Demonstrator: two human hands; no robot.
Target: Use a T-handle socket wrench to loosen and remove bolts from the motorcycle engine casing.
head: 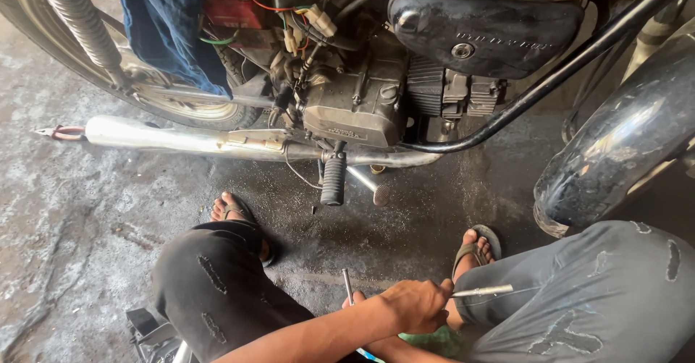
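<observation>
Head view, looking down between the person's knees at a motorcycle engine (355, 102) parked on a stained concrete floor (65, 211).

Left hand (414, 305): low in frame, between the knees, knuckles up, fingers curled. It grasps a slim silver metal tool (483, 290) whose shaft juts out toward the right knee, roughly level, its tip just over the grey trouser leg (601, 298).

Right hand (355, 299): almost wholly hidden under the left forearm; only a fingertip-sized bit shows. A second thin metal rod (348, 285) stands up from that spot, tilted slightly. Cannot tell whether the right hand grips it or whether the hand is clenched or released.

Both tools lie well apart from the engine, down near the person's sandalled feet: left foot (233, 209), right foot (478, 249).

Around:
- Chrome exhaust pipe (181, 140) runs along below the engine, level with the floor.
- Black ribbed footpeg (334, 178) hangs under the engine case, just in front of the pipe.
- Black side cover (485, 30) upper right of the engine.
- Blue cloth (170, 23) draped over the frame near the rear wheel (43, 37).
- Red battery (232, 1) with loose wires beside the cloth.
- Dark glossy fender (622, 146) of another machine at the right edge.
</observation>
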